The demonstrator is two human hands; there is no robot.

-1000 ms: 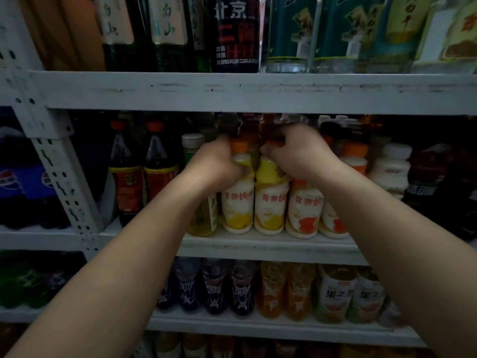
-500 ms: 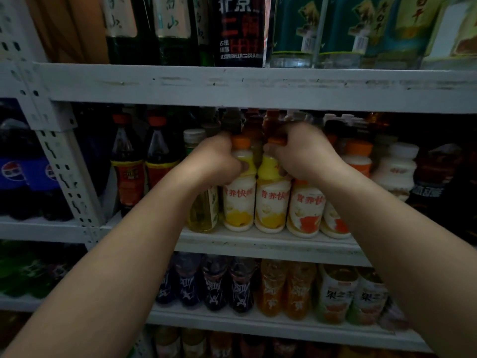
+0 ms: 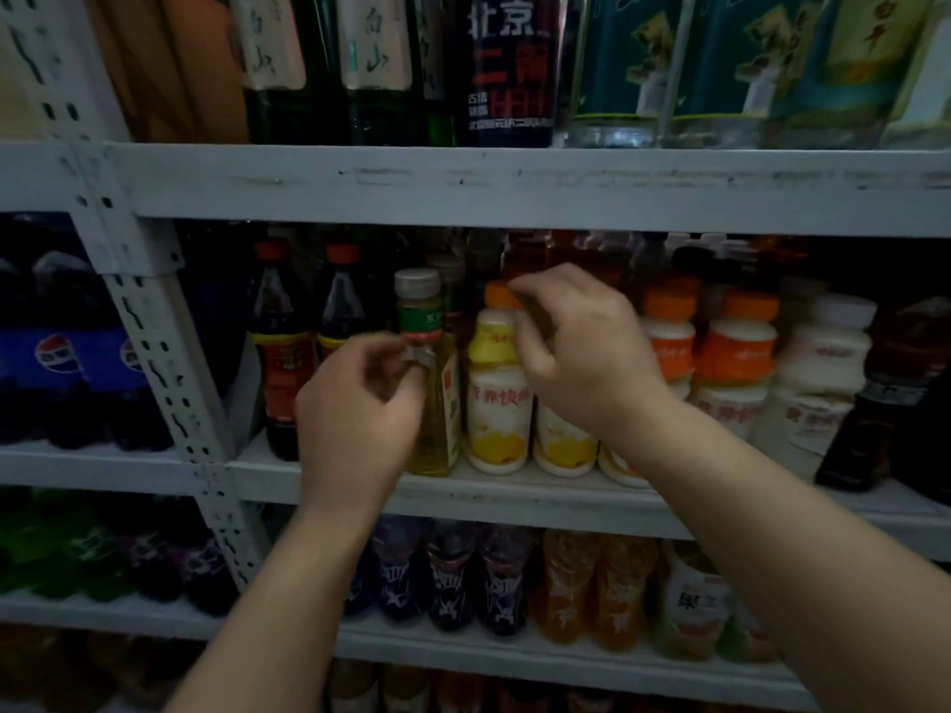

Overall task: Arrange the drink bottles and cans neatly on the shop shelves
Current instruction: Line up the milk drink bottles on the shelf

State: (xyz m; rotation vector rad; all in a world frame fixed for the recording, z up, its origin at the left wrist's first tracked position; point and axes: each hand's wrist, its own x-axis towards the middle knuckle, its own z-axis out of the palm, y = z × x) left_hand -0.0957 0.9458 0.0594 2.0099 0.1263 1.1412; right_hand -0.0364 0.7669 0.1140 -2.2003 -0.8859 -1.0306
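Two yellow-and-white drink bottles with orange caps stand side by side on the middle shelf (image 3: 514,499). The left one (image 3: 498,403) is in full view. My right hand (image 3: 581,352) hovers in front of the right one (image 3: 563,445) and hides its top. Its fingers are loosely curled, their tips near the left bottle's cap, and nothing shows in its grip. My left hand (image 3: 360,403) hangs lower, in front of a pale yellow tea bottle (image 3: 435,393) with a white cap. Its fingers are loosely curled and hold nothing.
Orange-and-white bottles (image 3: 741,352) and white bottles (image 3: 823,373) continue the row to the right. Two dark bottles with red labels (image 3: 280,352) stand to the left, beside a perforated upright (image 3: 164,383). Tall bottles fill the shelf above (image 3: 514,185), and small bottles (image 3: 504,578) fill the one below.
Both hands let go of the yellow bottles' tops and drew back. The left hand dropped down and to the left, and the right hand's fingers loosened.
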